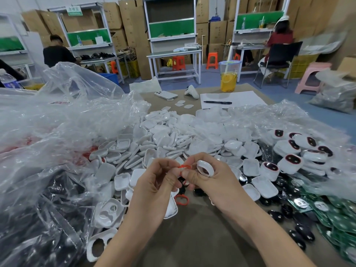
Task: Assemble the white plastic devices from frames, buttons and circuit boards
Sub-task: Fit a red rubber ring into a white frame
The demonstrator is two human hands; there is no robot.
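Note:
Both hands meet above the near middle of the table. My left hand [157,182] pinches a thin red ring piece [184,167] with curled fingertips. My right hand [210,176] also pinches that red piece and holds a white plastic frame [204,168] against its fingers. Below them lie another red ring [181,199] and black buttons [182,185]. A heap of white shells [163,139] fills the middle. Assembled white devices [292,160] with dark red-rimmed faces sit at the right. Green circuit boards [339,214] lie at the near right.
Crumpled clear plastic bags [57,120] cover the left side. At the far end stand a cup of yellow drink [229,78], a phone [166,95], a pen on paper [217,102]. Loose black buttons [300,236] scatter at the near right. Two people work at benches behind.

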